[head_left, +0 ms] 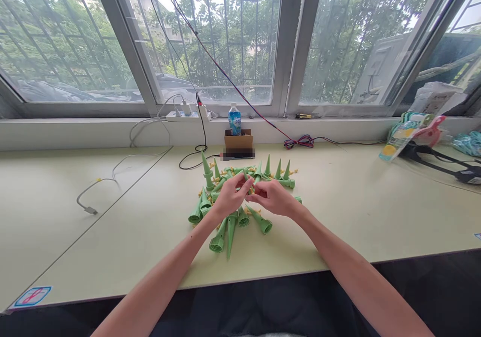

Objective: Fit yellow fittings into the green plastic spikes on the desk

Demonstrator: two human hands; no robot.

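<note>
Both my hands meet over a heap of green plastic plant-watering spikes on the table. My left hand (231, 195) is closed, its thumb and fingers around a green spike (247, 175) whose tip points up. Close against it, my right hand (273, 198) is also closed in a pinch by the lower part of that spike. The right fingers hide what lies between them. Near the hands are a loose spike (260, 220) lying with its threaded open end toward me, and another spike (231, 234) pointing at the front edge. Small yellow valve pieces (292, 172) lie among the spikes.
Behind the heap stand a small cardboard box (239, 140) and a blue-labelled bottle (235, 120). Cables (298, 141) run along the back, with a power strip (188, 115) on the sill. A white cable (90, 209) lies left. Bags and a black strap (436, 159) sit at right.
</note>
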